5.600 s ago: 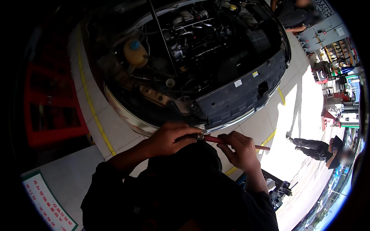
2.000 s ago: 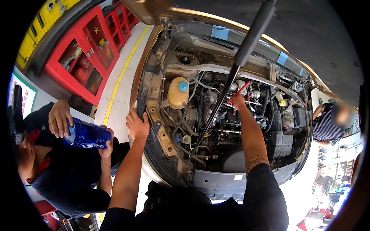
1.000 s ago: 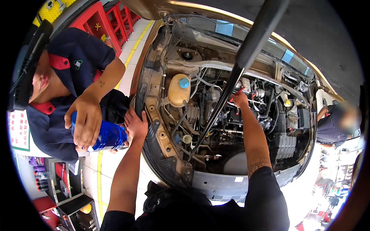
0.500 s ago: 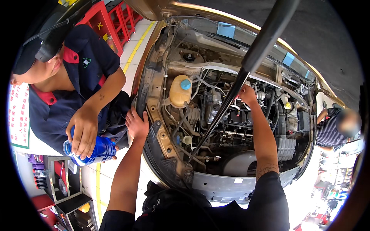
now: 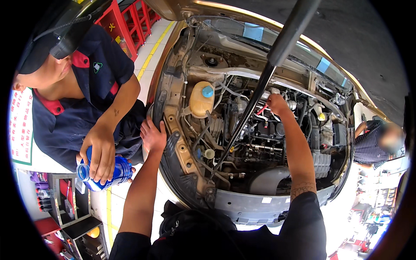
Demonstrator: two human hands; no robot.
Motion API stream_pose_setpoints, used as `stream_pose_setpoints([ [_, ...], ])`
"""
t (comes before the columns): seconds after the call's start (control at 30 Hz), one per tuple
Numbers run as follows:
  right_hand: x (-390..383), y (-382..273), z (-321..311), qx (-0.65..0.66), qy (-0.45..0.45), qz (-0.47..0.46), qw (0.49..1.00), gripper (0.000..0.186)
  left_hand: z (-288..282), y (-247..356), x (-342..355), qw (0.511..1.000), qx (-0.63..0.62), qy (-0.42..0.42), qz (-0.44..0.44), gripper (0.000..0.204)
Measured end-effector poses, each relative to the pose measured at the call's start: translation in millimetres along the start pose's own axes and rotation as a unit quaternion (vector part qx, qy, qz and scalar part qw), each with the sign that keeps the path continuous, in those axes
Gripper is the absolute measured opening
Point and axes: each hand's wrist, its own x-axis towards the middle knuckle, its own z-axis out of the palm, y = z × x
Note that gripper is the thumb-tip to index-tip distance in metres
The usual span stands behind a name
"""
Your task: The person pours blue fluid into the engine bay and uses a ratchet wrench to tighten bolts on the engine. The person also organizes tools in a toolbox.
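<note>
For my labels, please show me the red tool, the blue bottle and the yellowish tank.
Red tool [image 5: 262, 109]: head view, exposed part.
Blue bottle [image 5: 122, 171]: head view, side wall.
Yellowish tank [image 5: 200, 104]: head view, body.

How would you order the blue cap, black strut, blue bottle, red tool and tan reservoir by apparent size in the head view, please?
1. Black strut
2. Blue bottle
3. Tan reservoir
Unsure: blue cap and red tool look alike, the right hand partly hiding the tool.
</note>
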Motion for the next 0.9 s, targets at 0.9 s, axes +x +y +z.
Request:
stream_pose_setpoints([
  [0.9, -13.8, 1.4, 8.2, -0.049, 0.037, 0.051, 0.997, 0.039, 11.6, -8.7, -13.1, 1.0, -0.017, -0.001, 0.016, 0.071],
])
